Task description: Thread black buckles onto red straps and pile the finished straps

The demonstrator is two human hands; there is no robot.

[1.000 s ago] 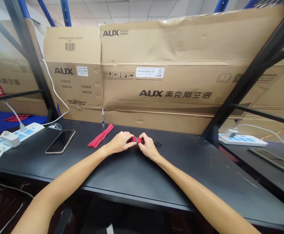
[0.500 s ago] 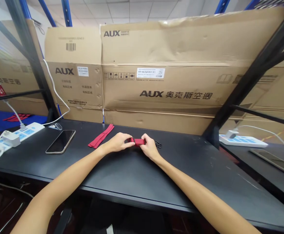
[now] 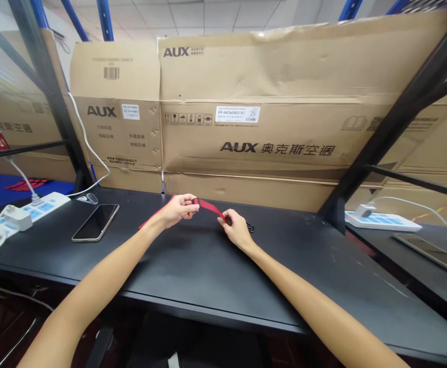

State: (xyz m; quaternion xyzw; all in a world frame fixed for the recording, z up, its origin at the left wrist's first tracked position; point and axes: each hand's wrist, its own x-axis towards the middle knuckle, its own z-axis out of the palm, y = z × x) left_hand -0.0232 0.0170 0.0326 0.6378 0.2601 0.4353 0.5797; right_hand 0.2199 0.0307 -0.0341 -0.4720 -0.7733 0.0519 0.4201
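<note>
A red webbing strap point(image 3: 211, 206) stretches between my two hands above the black tabletop. My left hand point(image 3: 178, 209) pinches its left end, where a small dark buckle point(image 3: 196, 201) shows at the fingertips. Lower down, my right hand point(image 3: 236, 228) is closed on the strap's other end, its fingers hiding part of it. Black metal clips point(image 3: 250, 227) lie on the table just beyond the right hand. Behind my left hand and wrist are flat red straps point(image 3: 150, 219), mostly covered from view.
A phone point(image 3: 96, 223) lies on the table point(image 3: 193, 271) at the left, beside a white power strip point(image 3: 50, 205) with plugs and cables. Large cardboard panels point(image 3: 285, 102) stand along the back edge. Black metal frame posts point(image 3: 396, 112) rise at both sides; another power strip point(image 3: 382, 221) sits right.
My left hand has moved left and slightly up with the buckle end, drawing out more strap between the hands. It now covers much of the loose red straps. My right hand has barely shifted.
</note>
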